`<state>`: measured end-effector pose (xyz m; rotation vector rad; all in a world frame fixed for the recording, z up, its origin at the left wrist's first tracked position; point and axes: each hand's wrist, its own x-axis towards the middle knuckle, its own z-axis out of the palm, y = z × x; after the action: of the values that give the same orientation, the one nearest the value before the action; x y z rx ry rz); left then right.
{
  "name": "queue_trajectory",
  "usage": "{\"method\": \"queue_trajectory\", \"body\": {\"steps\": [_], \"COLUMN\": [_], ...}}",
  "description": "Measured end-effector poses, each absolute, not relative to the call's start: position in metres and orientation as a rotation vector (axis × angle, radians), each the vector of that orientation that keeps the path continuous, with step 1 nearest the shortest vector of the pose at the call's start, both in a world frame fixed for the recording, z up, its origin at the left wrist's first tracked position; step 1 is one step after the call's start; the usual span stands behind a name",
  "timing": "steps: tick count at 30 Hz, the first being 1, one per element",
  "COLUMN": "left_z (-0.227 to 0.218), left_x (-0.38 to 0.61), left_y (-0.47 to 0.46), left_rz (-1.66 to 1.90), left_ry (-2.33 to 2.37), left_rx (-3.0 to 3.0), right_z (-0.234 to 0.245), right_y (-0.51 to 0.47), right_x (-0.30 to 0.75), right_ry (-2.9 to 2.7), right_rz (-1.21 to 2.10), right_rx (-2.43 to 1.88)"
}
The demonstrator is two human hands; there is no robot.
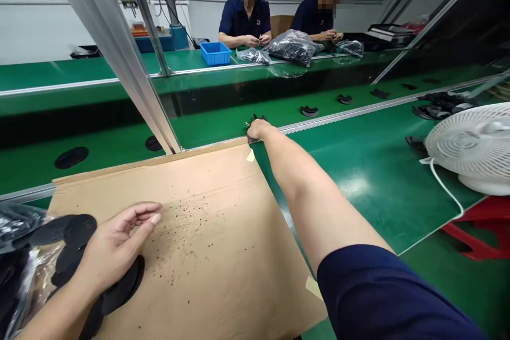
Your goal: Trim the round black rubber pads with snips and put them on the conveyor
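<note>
Green bench [370, 191] fills this factory room, and a sheet of brown cardboard [223, 287] lies on its near side, with many small dark specks on it.

The right hand [258, 130] reaches to the far edge of the cardboard and is bent over a small black piece [255, 118]. It touches this piece, but the fingers are mostly hidden, so I cannot tell if it really grasps it. The left hand [115, 244] is open with loosely curved fingers and holds nothing. It is at the left part of the cardboard, just above a group of round black discs [121, 287]. Beside these discs, at the left edge of the view, is a clear plastic bag [24, 223].

Farther along the bench, more black pieces [309, 111] stand in a row near a metal rail [358, 111], and others lie in a heap [436, 111] behind a white fan [470, 149] at the right side. A red stool [482, 228] is past the bench corner. Across a metal frame [119, 53], two co-workers [245, 16] in navy shirts sit at the far bench and work with their hands, near a blue bin [215, 53] and plastic bags [292, 47].
</note>
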<state>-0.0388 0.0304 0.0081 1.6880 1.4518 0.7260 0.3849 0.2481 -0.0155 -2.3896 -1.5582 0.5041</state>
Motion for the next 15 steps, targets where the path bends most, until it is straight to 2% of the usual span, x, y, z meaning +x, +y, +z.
{"method": "queue_trajectory", "body": {"steps": [4, 8, 11, 15], "left_z": [0.017, 0.019, 0.012, 0.000], "left_x": [-0.018, 0.007, 0.018, 0.013], "left_y": [0.020, 0.002, -0.008, -0.005], "left_rz": [0.828, 0.912, 0.961, 0.746], "left_ry": [1.381, 1.260, 1.145, 0.838], "left_rx": [1.503, 1.204, 0.822, 0.381], "right_z": [-0.006, 0.006, 0.016, 0.026], "right_y": [0.226, 0.168, 0.108, 0.031], "right_x": [0.385, 0.365, 0.325, 0.256], "right_ry": [-1.461, -1.629, -1.771, -1.968], "right_rz": [0.438, 0.295, 0.486, 0.883], "right_rx": [-2.394, -1.948, -1.423, -0.969]}}
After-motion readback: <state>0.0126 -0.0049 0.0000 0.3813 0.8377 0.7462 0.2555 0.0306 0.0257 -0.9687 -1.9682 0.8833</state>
